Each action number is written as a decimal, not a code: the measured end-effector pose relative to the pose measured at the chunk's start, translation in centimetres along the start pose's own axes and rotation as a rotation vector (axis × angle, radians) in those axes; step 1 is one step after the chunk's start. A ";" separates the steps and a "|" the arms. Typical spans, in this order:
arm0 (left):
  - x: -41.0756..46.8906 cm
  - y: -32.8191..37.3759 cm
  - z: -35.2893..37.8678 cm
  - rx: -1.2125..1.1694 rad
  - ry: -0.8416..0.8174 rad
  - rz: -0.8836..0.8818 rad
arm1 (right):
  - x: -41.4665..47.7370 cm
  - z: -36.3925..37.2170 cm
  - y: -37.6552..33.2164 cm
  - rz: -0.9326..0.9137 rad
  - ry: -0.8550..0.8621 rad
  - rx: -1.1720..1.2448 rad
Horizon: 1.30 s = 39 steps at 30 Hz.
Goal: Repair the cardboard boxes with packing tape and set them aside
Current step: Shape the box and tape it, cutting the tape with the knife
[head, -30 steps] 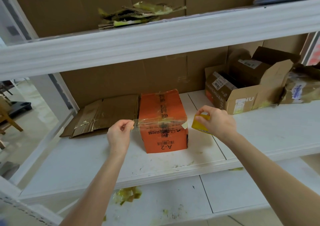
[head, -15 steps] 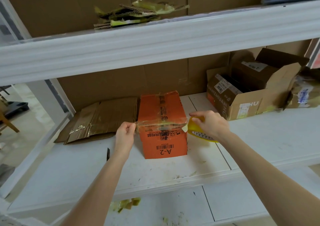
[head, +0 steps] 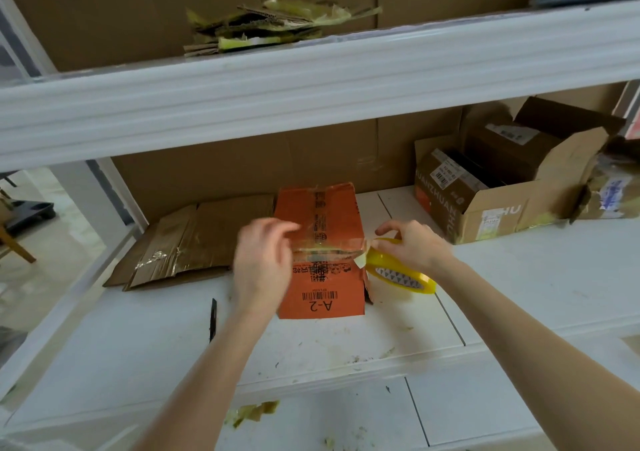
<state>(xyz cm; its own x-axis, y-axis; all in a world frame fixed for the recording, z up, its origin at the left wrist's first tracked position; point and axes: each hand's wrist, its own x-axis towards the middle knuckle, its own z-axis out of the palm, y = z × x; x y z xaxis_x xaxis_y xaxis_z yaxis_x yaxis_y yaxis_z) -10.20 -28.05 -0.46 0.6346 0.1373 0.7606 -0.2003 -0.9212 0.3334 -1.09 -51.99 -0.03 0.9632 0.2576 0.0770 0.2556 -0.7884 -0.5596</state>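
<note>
Left hand [head: 263,260] shifted right onto box [head: 325,298] top edge, blurred, grip unclear; right hand [head: 412,246] grips tape roll [head: 403,274] beside box, middle of shelf [head: 519,295].

Noted matt orange cardboard on the box [head: 320,288], crossed by glossy, wrinkled clear tape [head: 327,245]. Recorded shiny yellowish plastic film on the tape roll [head: 403,276]. Logged dull brown card on the flattened sheet [head: 194,239]; found the white shelf [head: 519,295] smooth, scuffed.

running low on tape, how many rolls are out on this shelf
1: the yellow tape roll, held in the right hand just right of the orange box. More could be hidden inside the open brown box at the right.
</note>
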 end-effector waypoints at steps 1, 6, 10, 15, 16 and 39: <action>0.0 1.3 0.6 0.031 -0.134 0.143 | 0.0 0.1 0.1 0.002 -0.006 0.019; -1.4 2.7 2.8 0.300 -0.456 0.249 | -0.6 -0.2 1.3 -0.046 -0.107 0.140; -1.3 2.4 2.9 0.306 -0.450 0.243 | -2.2 -0.6 3.1 -0.033 -0.241 0.369; -1.0 2.3 2.9 0.250 -0.472 0.186 | -3.9 -0.5 4.4 0.014 -0.282 0.604; -0.9 2.4 2.8 0.233 -0.473 0.175 | -4.1 -0.2 4.2 -0.001 -0.248 0.623; -0.6 2.5 1.9 0.094 -0.518 0.117 | -2.0 -0.9 0.6 0.094 0.035 -0.194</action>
<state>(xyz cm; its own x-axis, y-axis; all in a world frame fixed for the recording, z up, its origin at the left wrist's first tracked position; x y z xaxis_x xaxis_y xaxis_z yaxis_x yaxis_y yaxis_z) -9.66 -31.12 -1.14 0.9020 -0.1443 0.4070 -0.2394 -0.9514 0.1934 -2.84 -53.47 0.27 0.9849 0.1614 0.0623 0.1729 -0.9017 -0.3964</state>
